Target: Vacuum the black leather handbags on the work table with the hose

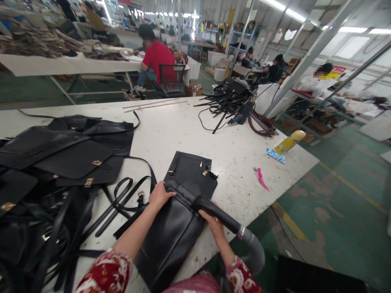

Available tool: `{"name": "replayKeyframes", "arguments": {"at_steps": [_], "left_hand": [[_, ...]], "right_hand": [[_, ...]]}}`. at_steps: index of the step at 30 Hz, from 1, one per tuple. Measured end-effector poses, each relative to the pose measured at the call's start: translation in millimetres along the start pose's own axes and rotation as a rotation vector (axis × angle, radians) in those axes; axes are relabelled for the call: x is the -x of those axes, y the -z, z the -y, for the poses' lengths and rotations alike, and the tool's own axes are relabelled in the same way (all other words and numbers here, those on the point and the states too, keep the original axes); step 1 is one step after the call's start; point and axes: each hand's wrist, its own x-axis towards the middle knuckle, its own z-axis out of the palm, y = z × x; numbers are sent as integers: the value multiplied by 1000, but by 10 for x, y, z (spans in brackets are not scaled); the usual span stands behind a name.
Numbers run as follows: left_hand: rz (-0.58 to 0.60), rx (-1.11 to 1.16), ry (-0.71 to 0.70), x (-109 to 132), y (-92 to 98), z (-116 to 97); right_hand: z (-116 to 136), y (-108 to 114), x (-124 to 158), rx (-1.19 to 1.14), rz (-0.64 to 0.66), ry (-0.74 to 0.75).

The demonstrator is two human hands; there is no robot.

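A black leather bag [174, 236] lies lengthwise on the table in front of me, its near end at the table edge. Its flap [195, 173], with gold-coloured fittings, spreads flat on the far side. My left hand [160, 195] grips the bag's left edge by the fold, thumb on top and the other fingers partly hidden. My right hand [211, 215] is closed around a black nozzle [218, 212], thumb below it and fingers mostly behind. The nozzle's tip rests at the bag's fold, and a grey hose [255, 248] curves down from its other end.
Black bags [73, 154] with loose straps pile up on the left. Black straps [232, 97] and a brown coil [261, 124] lie at the back right. Pink snips [260, 179], a blue packet [275, 156] and a yellow can [290, 141] sit near the right edge. Several people work beyond.
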Motion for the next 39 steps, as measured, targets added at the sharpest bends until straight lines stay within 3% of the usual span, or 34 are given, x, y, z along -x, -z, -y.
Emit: {"name": "replayKeyframes", "arguments": {"at_steps": [2,5,10,14,18,20,23,26,30,35,39], "left_hand": [[-22,-9,15,20,42,34],[-14,-10,30,43,122,110],[6,-21,118,78,189,186],[29,-31,112,72,194,192],[13,-84,93,125,233,140],[-126,-136,-17,268,221,22],[-283,-176,-339,641,54,-303],[-173,-173,-584,1004,-278,-668],[-61,-152,-613,1105,-610,-871],[130,345,-517,871,-538,-739],[187,576,-415,791,-422,-668]], "right_hand": [[0,18,-169,-44,-87,-73],[-11,237,-313,-95,-195,-161],[-127,549,-70,-147,-207,-279],[-241,398,160,-163,-165,-342],[-220,88,92,-207,-130,-336],[-166,-27,-6,-238,-124,-315],[-96,-80,-133,-267,-150,-277],[-77,9,-188,-268,-189,-238],[-70,244,-134,-247,-224,-207],[-8,416,62,-250,-224,-247],[3,297,154,-286,-169,-244]]}}
